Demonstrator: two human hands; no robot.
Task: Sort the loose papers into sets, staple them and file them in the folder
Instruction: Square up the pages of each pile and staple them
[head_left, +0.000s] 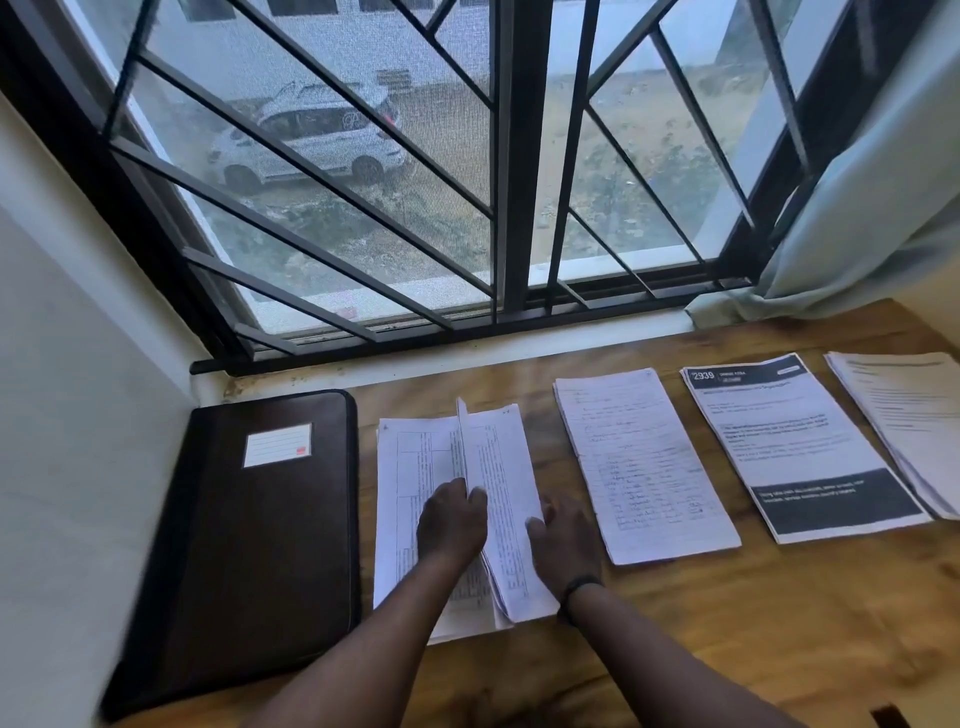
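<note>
Item one, nearest us: our left hand (451, 519) lies on the stack of table-printed papers (415, 519), fingers curled, pinching the near end of a lifted sheet (462, 441) that stands on edge and runs away from the hand toward the window.

Item two: our right hand (563, 540), just right of the left, rests on the right edge of the same stack, fingers curled around the edge of the turned-over pages (506, 493); how firmly it grips we cannot quite tell, as the frame is blurred. A dark band (576, 584) circles its wrist.

Item three: left of both hands, just beside the stack, a dark brown folder (249, 545) lies closed on the wooden table (727, 623), with a white label (278, 445) on its cover.

Item four: right of the hands, a handwritten set (644, 467); further right, a printed set with black header and footer bands (800, 447); further right still, another printed set (904, 415) at the frame edge.

Item five, beyond the hands: a barred window (415, 182) with mesh, a white car (311, 140) outside, and a pale curtain (857, 208) at far right.
</note>
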